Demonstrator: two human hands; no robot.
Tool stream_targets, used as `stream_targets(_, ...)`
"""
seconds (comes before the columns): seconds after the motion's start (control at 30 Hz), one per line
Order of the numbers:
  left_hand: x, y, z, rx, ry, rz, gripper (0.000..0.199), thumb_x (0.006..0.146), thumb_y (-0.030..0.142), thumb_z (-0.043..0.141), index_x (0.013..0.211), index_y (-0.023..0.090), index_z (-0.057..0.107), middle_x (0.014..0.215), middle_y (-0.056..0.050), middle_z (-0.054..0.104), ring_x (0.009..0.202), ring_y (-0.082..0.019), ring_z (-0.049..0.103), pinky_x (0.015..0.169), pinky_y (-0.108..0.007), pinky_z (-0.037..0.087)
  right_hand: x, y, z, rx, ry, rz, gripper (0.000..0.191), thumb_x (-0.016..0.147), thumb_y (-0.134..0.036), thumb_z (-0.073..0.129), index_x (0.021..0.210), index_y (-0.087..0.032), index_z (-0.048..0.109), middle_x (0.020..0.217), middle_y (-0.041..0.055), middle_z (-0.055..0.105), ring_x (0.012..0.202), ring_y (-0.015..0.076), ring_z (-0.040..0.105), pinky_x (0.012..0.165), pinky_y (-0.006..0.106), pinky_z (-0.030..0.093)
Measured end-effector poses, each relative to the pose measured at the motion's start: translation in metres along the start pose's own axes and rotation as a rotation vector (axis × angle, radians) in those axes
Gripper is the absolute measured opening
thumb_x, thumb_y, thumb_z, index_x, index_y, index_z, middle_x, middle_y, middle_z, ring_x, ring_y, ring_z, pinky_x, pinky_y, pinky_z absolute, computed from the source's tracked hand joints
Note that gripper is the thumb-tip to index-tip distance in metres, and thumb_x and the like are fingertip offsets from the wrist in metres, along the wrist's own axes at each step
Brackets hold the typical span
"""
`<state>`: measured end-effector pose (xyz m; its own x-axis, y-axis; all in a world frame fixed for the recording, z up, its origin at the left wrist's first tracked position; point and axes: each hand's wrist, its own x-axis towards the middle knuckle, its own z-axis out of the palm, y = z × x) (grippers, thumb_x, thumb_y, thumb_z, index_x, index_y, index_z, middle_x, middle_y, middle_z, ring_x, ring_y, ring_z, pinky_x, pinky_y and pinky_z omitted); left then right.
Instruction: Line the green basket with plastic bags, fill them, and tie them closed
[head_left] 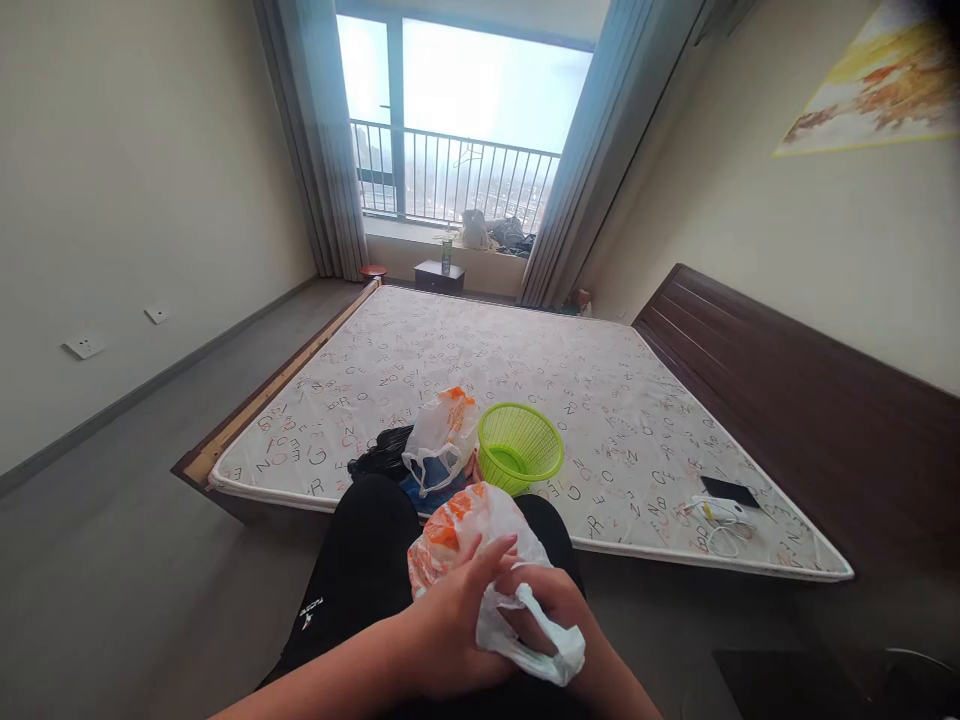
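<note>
In the head view, a white plastic bag with orange print (pixel 487 515) rests on my lap, bunched up. My left hand (pixel 457 625) closes around the gathered part of it, thumb raised. Close beside it, my right hand (pixel 559 600) grips the same bag, and a loose white handle loop hangs over its fingers. Beyond my knees, a second white and orange plastic bag (pixel 442 435) lies on the mattress (pixel 480 345), touching neither hand. A green plastic basket (pixel 521 440) stands to its right, tilted a little towards me.
Black plastic bags (pixel 382 455) lie left of the second white bag, with something blue under it. A white power strip with a cable (pixel 721 512) and a flat black object (pixel 729 491) lie on the mattress at right. A dark headboard (pixel 787 370) runs along the right wall.
</note>
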<state>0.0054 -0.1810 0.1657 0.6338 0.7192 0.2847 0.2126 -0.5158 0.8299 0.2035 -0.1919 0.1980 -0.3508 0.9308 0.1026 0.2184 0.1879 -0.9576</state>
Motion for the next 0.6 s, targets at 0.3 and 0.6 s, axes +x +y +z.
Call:
stream_targets(0.3,0.005,0.011,-0.011,-0.136,-0.063,-0.31,0.039,0.09,0.02,0.058,0.128,0.022,0.069,0.118,-0.007,0.075,0.106,-0.024,0.068,0.097,-0.032,0.05,-0.017,0.026,-0.002,0.275,0.475,0.354,0.037,0.075,-0.054,0.078,0.074,-0.018,0.073,0.062,0.0016,0.062,0.057,0.0147,0.05,0.055,0.026,0.043)
stream_targets(0.6,0.013,0.006,0.001,-0.053,-0.175,-0.275,0.022,0.091,0.029,0.062,0.078,0.018,0.074,0.066,0.001,0.062,0.063,-0.012,0.054,0.06,-0.022,0.035,-0.022,0.043,0.005,0.444,0.492,0.338,0.041,0.068,-0.055,0.087,0.07,-0.018,0.07,0.057,-0.0003,0.058,0.051,0.0115,0.046,0.047,0.023,0.038)
